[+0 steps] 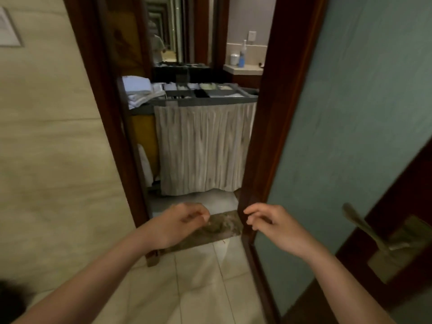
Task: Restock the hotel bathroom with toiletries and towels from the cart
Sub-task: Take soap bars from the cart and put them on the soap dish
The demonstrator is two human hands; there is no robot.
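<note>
The housekeeping cart (205, 102) stands just beyond the doorway, with a grey top tray and a beige pleated curtain (203, 148) hanging down its front. White folded towels (138, 91) are stacked on its left end. Small toiletry packets (205, 88) fill the tray's compartments. My left hand (184, 222) and my right hand (273, 224) are both held out low in front of the threshold, empty, fingers loosely curled and apart, well short of the cart.
Dark wooden door frame posts (109, 113) flank a narrow opening. The open door (350, 113), with frosted glass and a brass lever handle (364, 226), is on the right. A stone threshold (224, 226) crosses the floor. A counter (243, 69) with a blue bottle stands behind the cart.
</note>
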